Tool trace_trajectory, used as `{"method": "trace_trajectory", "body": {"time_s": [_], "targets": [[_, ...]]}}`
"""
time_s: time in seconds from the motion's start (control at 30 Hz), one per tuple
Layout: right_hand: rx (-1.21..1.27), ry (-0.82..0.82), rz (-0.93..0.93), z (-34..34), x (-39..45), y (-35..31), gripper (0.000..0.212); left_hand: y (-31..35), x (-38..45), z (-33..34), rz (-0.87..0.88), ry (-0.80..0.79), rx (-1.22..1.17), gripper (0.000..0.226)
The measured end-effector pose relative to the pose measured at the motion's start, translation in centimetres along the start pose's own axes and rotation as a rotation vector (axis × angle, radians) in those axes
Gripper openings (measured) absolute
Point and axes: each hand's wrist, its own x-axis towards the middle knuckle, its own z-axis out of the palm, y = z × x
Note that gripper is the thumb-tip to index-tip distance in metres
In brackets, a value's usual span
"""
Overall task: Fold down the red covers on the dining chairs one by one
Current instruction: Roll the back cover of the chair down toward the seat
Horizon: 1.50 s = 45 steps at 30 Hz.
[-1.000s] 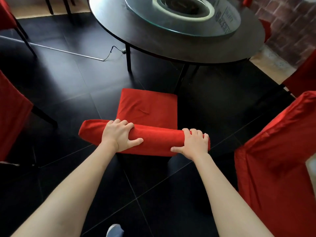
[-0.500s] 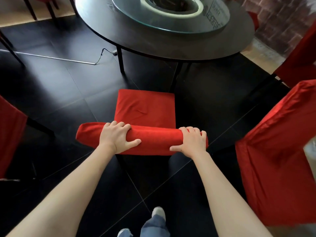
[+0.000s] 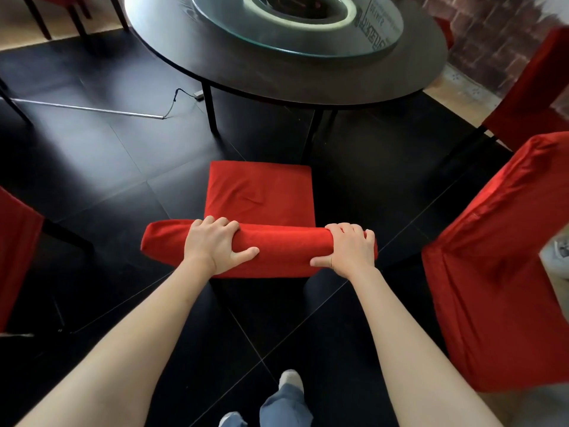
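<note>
Both hands grip bunched red cover (image 3: 277, 251) atop chairback

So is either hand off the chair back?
No: the left hand and the right hand both grip the top of the red chair back.

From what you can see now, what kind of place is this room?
Probably a restaurant dining room: a large round table carries a glass turntable, and chairs in matching red covers stand around it. Both hands grip one chair's covered back.
</note>
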Motion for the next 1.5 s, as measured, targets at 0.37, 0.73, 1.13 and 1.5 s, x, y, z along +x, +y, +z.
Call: {"method": "trace_trajectory", "body": {"time_s": [0.37, 0.73, 1.13, 1.5], "targets": [[0.029, 0.023, 0.009, 0.3, 0.3, -1.9, 0.089, -2.3, 0.7, 0.3, 0.029, 0.032, 0.005, 0.09], [0.015, 0.052, 0.062, -0.8, 5.1, -0.9, 0.091, -1.9, 5.6, 0.3, 0.008, 0.011, 0.007, 0.092], [-0.004, 0.027, 0.067, -2.0, 9.3, -1.5, 0.094, -3.6, 10.2, 0.1, 0.031, -0.005, 0.029, 0.093], [-0.047, 0.012, 0.068, -2.5, 11.5, -2.3, 0.097, -4.9, 12.6, -0.1, 0.041, -0.024, 0.036, 0.093]]}}
